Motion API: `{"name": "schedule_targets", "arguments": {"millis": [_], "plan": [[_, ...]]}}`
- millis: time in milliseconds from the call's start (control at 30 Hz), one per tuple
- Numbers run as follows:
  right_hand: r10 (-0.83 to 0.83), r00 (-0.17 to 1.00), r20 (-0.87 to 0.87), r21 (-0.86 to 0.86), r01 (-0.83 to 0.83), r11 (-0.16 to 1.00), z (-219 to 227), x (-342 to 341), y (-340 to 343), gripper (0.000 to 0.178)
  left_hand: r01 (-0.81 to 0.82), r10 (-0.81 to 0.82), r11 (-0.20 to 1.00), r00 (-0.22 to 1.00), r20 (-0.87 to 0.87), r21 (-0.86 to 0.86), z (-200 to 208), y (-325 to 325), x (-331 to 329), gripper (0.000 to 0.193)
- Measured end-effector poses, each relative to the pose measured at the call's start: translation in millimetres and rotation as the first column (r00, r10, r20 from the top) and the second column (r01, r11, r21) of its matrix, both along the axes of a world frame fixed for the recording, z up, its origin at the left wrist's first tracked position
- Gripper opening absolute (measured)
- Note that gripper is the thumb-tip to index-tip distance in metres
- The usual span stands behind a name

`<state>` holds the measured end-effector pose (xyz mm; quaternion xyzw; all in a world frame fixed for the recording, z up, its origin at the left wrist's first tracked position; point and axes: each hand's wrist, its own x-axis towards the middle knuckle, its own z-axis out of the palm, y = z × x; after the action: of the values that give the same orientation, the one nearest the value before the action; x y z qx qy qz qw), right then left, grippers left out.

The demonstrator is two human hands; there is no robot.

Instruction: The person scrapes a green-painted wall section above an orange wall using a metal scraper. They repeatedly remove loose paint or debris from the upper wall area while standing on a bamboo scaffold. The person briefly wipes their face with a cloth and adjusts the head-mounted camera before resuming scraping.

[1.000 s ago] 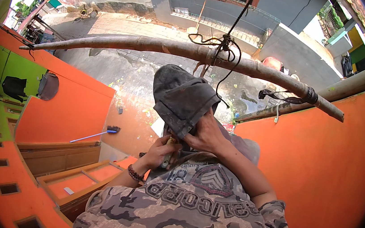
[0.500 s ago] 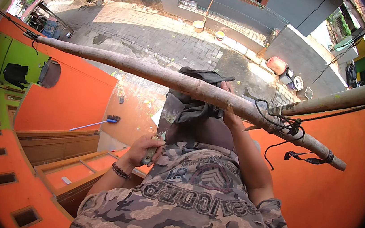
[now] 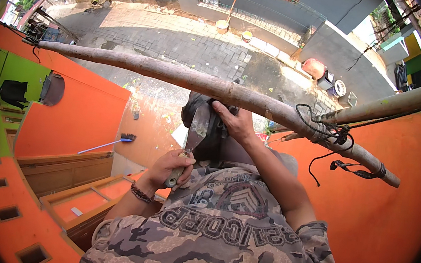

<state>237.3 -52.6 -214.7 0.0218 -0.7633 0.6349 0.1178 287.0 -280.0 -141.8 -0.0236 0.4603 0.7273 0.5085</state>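
Note:
In my left hand (image 3: 171, 168), closed round its worn handle, is a scraper with a broad grey blade (image 3: 200, 124) pointing away from me. Pale residue marks the blade. A bunched black cloth (image 3: 189, 109) lies along and behind the blade. My right hand (image 3: 235, 123) is closed on this cloth, its thumb stretched toward the blade's far part. Whether those fingers also press the blade is hidden. Just beyond both hands a bamboo pole (image 3: 175, 79) runs across, covering part of the cloth's far side.
Black rope (image 3: 337, 135) ties the pole to a second pole (image 3: 395, 103) at the right. Orange walls (image 3: 362, 216) flank me. A blue-handled broom (image 3: 126, 137) lies on the floor at left, by wooden doors (image 3: 66, 169). Beyond the pole lies a paved street (image 3: 174, 41) with buckets (image 3: 222, 26).
My right hand has come off the bamboo pole and moved down and left to the scraper's blade, bringing the black cloth nearer. My left hand keeps its hold on the handle.

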Motion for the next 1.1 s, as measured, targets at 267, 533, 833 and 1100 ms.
{"name": "schedule_targets", "arguments": {"millis": [267,533,833,1100], "plan": [[-0.187,0.982,0.037,0.095,0.183,0.979,-48,18,72,0.034,-0.148,0.131,0.984,0.979,0.154,0.103,-30,-21,10,0.024],[0.075,0.979,-0.191,0.212,-0.033,0.977,27,57,23,0.046,-0.332,-0.124,0.614,0.855,-0.503,-0.716,-28,12,-5,0.033],[0.035,0.99,-0.139,0.517,0.042,0.855,3,22,-17,0.038,-0.344,-0.258,0.771,0.599,-0.758,-0.535,-50,28,23,0.036],[-0.162,0.969,-0.184,0.501,0.235,0.833,-35,-18,-3,0.037,-0.185,-0.125,0.804,0.877,-0.464,-0.566,-33,4,24,0.025]]}}
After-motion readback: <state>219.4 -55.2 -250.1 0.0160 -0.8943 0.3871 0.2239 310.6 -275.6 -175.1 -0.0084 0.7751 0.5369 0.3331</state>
